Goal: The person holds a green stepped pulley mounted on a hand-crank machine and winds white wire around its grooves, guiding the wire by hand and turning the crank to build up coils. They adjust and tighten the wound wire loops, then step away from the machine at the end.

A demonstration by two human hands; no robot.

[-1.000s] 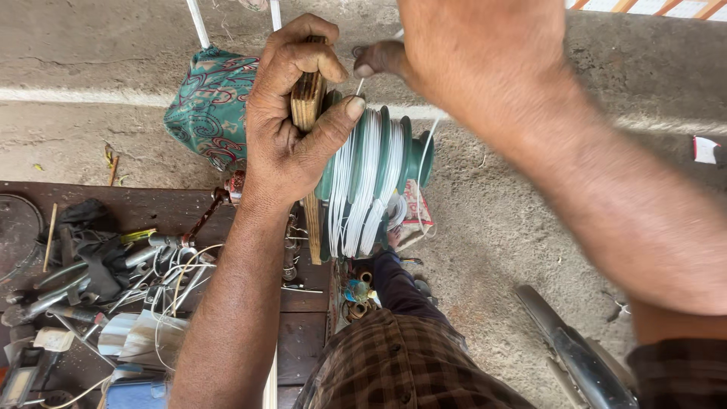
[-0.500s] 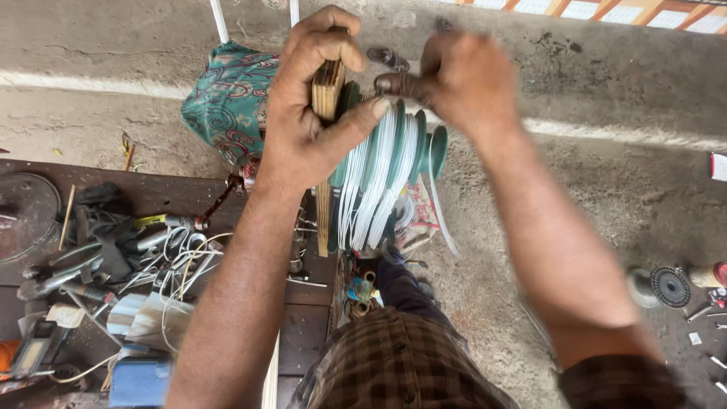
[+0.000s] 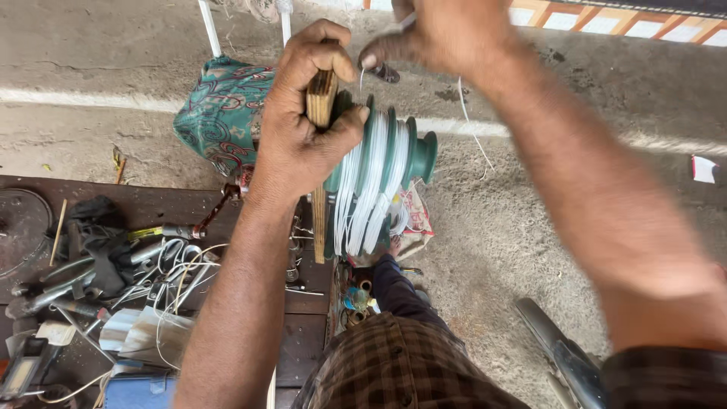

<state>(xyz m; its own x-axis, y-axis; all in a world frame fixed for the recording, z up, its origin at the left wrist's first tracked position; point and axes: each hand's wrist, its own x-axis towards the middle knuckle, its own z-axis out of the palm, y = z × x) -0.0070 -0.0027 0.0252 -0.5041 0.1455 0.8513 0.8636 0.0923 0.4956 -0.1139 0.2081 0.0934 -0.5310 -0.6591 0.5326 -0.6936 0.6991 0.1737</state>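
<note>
Closely wound: white wire on a ribbed green former

Leftmost, our dark worktop (image 3: 151,208) carries tangled metal tools. Our left hand (image 3: 303,121) clamps fingers around a layered wooden block (image 3: 321,98) against the grooved former (image 3: 382,178); our blurred right hand (image 3: 439,34) pinches thin wire (image 3: 469,121).

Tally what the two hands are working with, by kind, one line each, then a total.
Green grooved spool wound with white wire: 1
Wooden block gripped in the left hand: 1
White wire strand pinched by the right hand: 1
Total: 3
</note>
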